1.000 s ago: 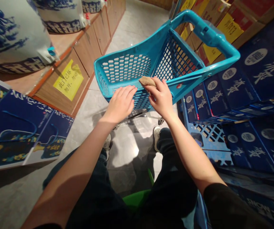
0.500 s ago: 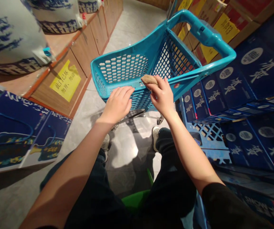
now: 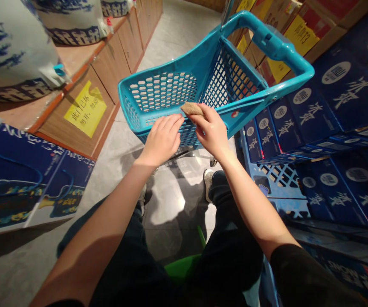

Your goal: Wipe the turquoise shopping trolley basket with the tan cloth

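A blue plastic shopping cart point(image 3: 171, 64) with latticed walls stands in front of me, its handle toward the upper right. My left hand point(image 3: 164, 138) rests on the near side's rim, fingers together and bent over the top edge, thumb on the side toward me. Close beside it, my right hand point(image 3: 213, 131) pinches a folded brown cloth point(image 3: 191, 109) against the same rim. The cloth's end points left, near my left fingertips. My palms and part of the cloth are hidden.
Blue drink cartons point(image 3: 302, 115) are stacked on a blue plastic pallet point(image 3: 279, 177) at right. Large white-and-blue jars point(image 3: 11, 47) stand on a wooden cabinet point(image 3: 110, 64) at left, with blue boxes point(image 3: 20, 170) below. A green seat point(image 3: 182, 268) shows between my legs.
My right hand has slid a little left along the rim with the cloth. My left hand has shifted slightly right, so the gap between them is smaller.
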